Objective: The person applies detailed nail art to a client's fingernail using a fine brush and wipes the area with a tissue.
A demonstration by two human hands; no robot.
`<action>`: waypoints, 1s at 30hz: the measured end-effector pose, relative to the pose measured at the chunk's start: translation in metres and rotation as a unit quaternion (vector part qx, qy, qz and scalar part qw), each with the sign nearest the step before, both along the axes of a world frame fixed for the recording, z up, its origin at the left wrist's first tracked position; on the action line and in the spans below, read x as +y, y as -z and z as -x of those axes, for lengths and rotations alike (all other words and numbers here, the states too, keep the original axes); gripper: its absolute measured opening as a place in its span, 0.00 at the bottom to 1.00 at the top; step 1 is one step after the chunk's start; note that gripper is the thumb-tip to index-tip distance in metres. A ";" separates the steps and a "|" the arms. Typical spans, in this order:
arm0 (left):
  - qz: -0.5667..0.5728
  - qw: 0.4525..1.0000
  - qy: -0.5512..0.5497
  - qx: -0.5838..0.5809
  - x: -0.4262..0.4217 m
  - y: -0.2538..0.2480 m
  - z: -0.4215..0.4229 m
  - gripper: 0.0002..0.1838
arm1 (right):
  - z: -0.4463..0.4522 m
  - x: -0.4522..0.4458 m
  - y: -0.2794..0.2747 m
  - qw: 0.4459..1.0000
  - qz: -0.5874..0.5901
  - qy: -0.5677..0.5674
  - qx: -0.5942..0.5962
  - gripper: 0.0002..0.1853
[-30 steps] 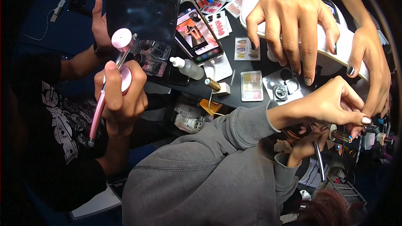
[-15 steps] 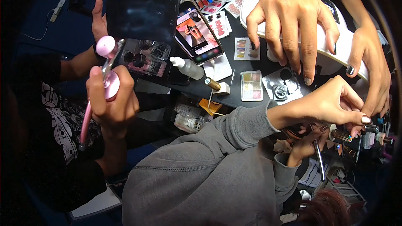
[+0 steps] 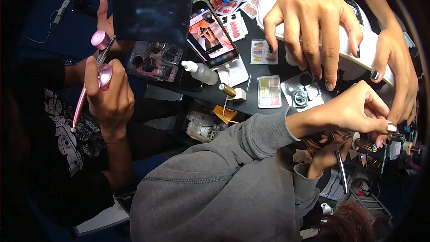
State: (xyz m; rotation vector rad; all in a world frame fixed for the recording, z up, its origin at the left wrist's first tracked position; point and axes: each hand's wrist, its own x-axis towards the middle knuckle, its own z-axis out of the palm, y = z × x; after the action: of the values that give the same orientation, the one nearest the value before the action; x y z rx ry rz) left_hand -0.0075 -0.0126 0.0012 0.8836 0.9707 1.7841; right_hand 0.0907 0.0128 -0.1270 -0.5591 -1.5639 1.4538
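My left hand (image 3: 354, 112), reaching from a grey sleeve, is closed in a pinch at the right. A small clear-and-dark piece (image 3: 397, 137) lies by its thumb tip; what the fingers grip is partly hidden. Just below, my right hand (image 3: 329, 152) is closed around a slim brush (image 3: 342, 170) with a dark, silvery handle pointing down. Between my hands is a short pale cylinder (image 3: 363, 144) with a glittering, multicoloured end. Another person's hand (image 3: 396, 71) comes down close to my left fingertips, and their other hand (image 3: 316, 27) rests spread over a white nail lamp (image 3: 273, 0).
A person at left holds a pink airbrush (image 3: 80, 103) and a black panel (image 3: 152, 16). On the dark table are a phone (image 3: 210, 36), white bottle (image 3: 201, 72), six-pan palette (image 3: 269, 92), open gel pot (image 3: 299, 98) and nail swatch cards (image 3: 264, 52). Reddish hair (image 3: 351, 224) shows lower right.
The person at left has moved the pink airbrush left, and its lower end has swung left and up. The reddish hair has shifted slightly right. My hands look unmoved.
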 end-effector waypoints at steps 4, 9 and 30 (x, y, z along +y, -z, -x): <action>-0.029 1.000 0.000 -0.006 0.004 0.005 -0.001 0.10 | 0.000 0.000 -0.002 1.000 -0.010 0.001 -0.012 0.16; -0.023 1.000 0.003 -0.011 0.002 0.002 -0.001 0.10 | 0.001 -0.002 -0.006 1.000 0.011 0.011 -0.017 0.16; 0.070 0.993 -0.047 0.083 0.018 0.000 -0.012 0.15 | -0.054 0.027 -0.087 0.945 -0.138 0.094 0.279 0.15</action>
State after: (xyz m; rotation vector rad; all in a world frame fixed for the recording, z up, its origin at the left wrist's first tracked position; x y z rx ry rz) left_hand 0.0045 0.0057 0.0009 0.9215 1.2486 1.7168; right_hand 0.1449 0.0393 -0.0396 -0.1047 -1.1908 1.0942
